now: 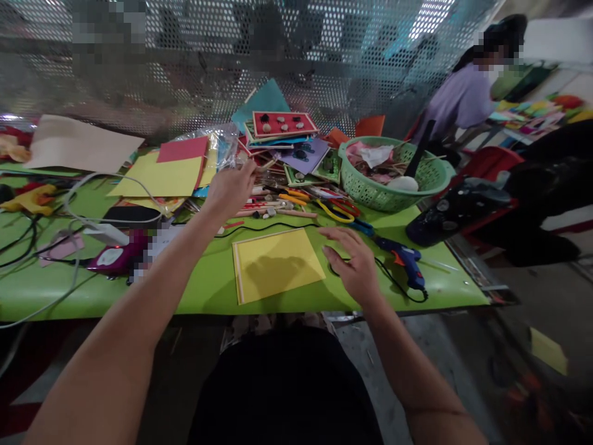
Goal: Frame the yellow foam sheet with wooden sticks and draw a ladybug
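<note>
A yellow card (280, 266) lies flat on the green table in front of me, with pale thin strips along its left and top edges. My left hand (234, 185) reaches beyond it over a heap of sticks and pens (287, 207). Its fingers are drawn together, and what is between them, if anything, is too small to make out. My right hand (354, 262) hovers just right of the card with its fingers apart and nothing in them. A blue glue gun (405, 262) rests to the right of that hand. Yellow-handled scissors (336, 213) lie behind it.
A green basket (384, 194) holds scraps and a black-handled tool. Decorated cards (285, 123) are stacked against the perforated metal screen (199, 68). Coloured paper (162, 173), a purple device (113, 256) and cables occupy the left. A person in lilac (458, 96) is at the right.
</note>
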Available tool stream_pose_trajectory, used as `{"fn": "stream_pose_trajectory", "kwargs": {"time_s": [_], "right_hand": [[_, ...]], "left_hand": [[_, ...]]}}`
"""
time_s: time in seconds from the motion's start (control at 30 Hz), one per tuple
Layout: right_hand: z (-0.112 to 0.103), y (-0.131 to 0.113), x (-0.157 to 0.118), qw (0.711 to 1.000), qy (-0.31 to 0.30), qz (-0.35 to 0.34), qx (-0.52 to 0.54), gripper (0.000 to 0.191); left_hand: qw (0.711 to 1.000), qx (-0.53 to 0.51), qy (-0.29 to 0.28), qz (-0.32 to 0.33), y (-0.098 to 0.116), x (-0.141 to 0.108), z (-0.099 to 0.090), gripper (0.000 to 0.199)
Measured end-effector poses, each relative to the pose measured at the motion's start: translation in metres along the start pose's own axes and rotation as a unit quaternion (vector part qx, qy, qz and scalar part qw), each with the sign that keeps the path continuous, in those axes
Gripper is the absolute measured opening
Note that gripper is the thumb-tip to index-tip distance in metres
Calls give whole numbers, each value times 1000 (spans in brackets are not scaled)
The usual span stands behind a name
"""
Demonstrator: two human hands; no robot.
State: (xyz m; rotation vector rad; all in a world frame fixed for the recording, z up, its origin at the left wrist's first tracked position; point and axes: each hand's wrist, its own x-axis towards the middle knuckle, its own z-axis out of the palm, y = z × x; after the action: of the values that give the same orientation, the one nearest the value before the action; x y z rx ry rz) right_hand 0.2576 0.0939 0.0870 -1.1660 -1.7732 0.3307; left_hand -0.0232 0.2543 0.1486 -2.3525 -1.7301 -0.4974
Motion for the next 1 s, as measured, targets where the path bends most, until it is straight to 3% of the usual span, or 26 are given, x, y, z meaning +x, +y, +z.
{"fn": "stream_pose_trajectory", "kwargs": {"time_s": [0.13,0.27,0.4,0.5,0.6,0.7,0.87,1.0], "right_hand": [[12,-10,41,989,46,25,140,30],[28,-23,68,956,70,57,279,43],[33,-42,64,935,103,60,333,33],[26,-54,51,921,160,58,351,28],[22,-63,38,911,184,66,364,25],[33,-74,24,918,169,83,350,32],[66,-85,3,926,75,107,355,45],[63,-79,4,922,37,124,365,42]], "left_hand": [[976,-195,81,53,19,-15,-21,27],[928,-349,74,105,52,-51,-29,20],[906,-406,12,115,71,-93,-37,24],[916,-389,-38,93,69,-120,-40,30],[918,-389,-39,62,66,-143,-39,37],[900,-435,-8,18,75,-161,-34,37],[857,-515,21,-13,93,-169,-19,36],[857,-514,5,-28,86,-172,-6,38]]}}
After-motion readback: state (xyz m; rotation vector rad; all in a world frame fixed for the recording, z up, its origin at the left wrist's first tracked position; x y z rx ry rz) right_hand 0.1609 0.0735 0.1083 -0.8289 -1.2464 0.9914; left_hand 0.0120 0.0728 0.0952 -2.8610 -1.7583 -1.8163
